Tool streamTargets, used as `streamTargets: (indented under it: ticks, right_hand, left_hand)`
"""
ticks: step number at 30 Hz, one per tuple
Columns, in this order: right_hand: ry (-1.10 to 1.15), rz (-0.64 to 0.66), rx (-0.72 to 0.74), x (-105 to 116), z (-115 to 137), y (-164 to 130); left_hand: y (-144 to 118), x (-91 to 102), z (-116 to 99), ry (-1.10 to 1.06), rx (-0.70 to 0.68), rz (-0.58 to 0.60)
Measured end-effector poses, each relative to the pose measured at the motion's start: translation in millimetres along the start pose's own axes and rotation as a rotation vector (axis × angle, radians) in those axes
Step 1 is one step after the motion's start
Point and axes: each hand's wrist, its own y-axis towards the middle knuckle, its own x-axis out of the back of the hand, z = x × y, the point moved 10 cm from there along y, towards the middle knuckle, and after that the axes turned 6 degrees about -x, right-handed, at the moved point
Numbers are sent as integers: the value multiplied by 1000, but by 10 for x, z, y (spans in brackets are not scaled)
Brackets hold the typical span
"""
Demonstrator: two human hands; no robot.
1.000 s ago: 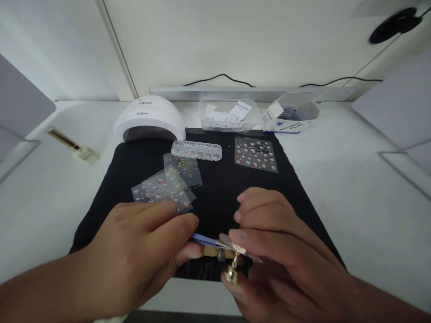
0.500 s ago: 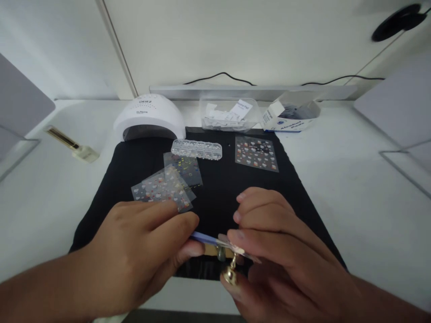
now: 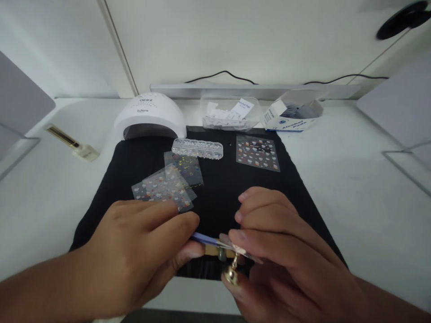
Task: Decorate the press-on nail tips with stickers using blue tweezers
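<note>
My left hand (image 3: pixel 151 251) is closed on blue tweezers (image 3: pixel 205 238), whose silver tips reach right to a nail tip near my right fingers. My right hand (image 3: pixel 279 251) is closed, its thumb and fingers pinching a small gold stand (image 3: pixel 231 273). On the stand's top lies a pale nail tip (image 3: pixel 239 249), partly hidden by a fingertip; a clear film piece seems to lie by it, too small to make out fully. Behind my hands, a yellowish strip (image 3: pixel 211 251) with a greyish knob (image 3: pixel 222 254) shows on the black mat (image 3: pixel 215 197).
Sticker sheets (image 3: pixel 161 186) overlap at left on the mat; another sticker sheet (image 3: pixel 257 154) lies at right. Behind are a rhinestone case (image 3: pixel 197 149), a white nail lamp (image 3: pixel 150 115), a clear tub (image 3: pixel 230 114) and an alcohol pad box (image 3: pixel 292 112). A polish bottle (image 3: pixel 85 152) lies far left.
Both hands hold nearly the same pose. The whole view has shifted slightly, and the tweezer tips and the gold stand have barely moved.
</note>
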Motion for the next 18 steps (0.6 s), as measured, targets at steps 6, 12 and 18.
streamTargets:
  ticks: [6,12,18]
  right_hand:
    - [-4,-39,3,24,22,0]
    - [-20,-15,-19,27,10,-2]
    - [-93,-12,-22,14,24,5]
  left_hand:
    - [-19,-25,-6,5,-16,34]
    - [-8,-37,-5,29,-10,50]
    - [-14,-44,-3,57,10,72]
